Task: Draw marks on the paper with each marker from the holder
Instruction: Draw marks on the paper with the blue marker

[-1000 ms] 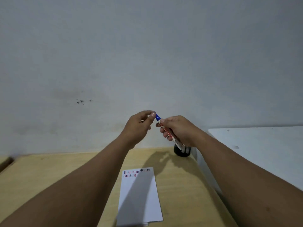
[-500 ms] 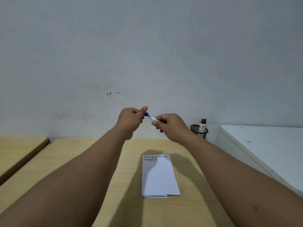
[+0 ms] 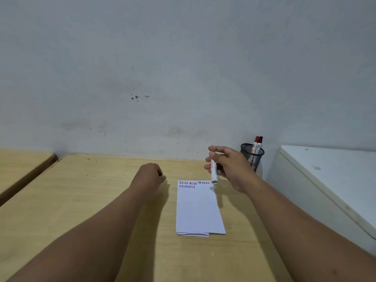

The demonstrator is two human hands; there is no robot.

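Note:
A folded white paper (image 3: 198, 208) lies on the wooden table (image 3: 101, 200), with short red, blue and black marks along its top edge. My right hand (image 3: 230, 167) holds a white marker (image 3: 214, 171) upright just above the paper's top right corner. My left hand (image 3: 149, 177) rests fisted on the table left of the paper; a bit of blue cap (image 3: 161, 174) shows between its fingers. A black mesh holder (image 3: 252, 156) at the back right keeps two markers (image 3: 257, 144).
A white cabinet top (image 3: 329, 167) stands to the right of the table. A second wooden surface (image 3: 18, 167) lies at the far left across a gap. A grey wall runs behind the table.
The hands were together in the air pulling the blue cap off the marker. They have now parted and lowered: left hand to the table with the cap, right hand with the marker over the paper.

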